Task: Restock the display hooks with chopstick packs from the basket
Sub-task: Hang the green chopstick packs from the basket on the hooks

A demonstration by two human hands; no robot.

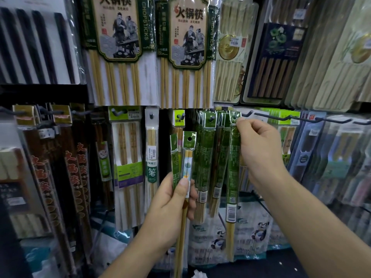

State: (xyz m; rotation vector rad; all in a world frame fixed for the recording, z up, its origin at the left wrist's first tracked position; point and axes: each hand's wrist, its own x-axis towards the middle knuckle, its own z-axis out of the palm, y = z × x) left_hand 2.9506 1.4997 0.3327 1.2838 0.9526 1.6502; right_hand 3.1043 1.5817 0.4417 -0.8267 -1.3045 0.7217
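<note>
My left hand (170, 203) grips two chopstick packs (185, 157) upright, low in the view near 6 o'clock. My right hand (259, 145), at 2 o'clock from the left one, pinches the top of a green pack (233, 157) between thumb and forefinger, right at a display hook (234, 116). More hanging green packs (206, 153) are just beside it, at its 9 o'clock.
</note>
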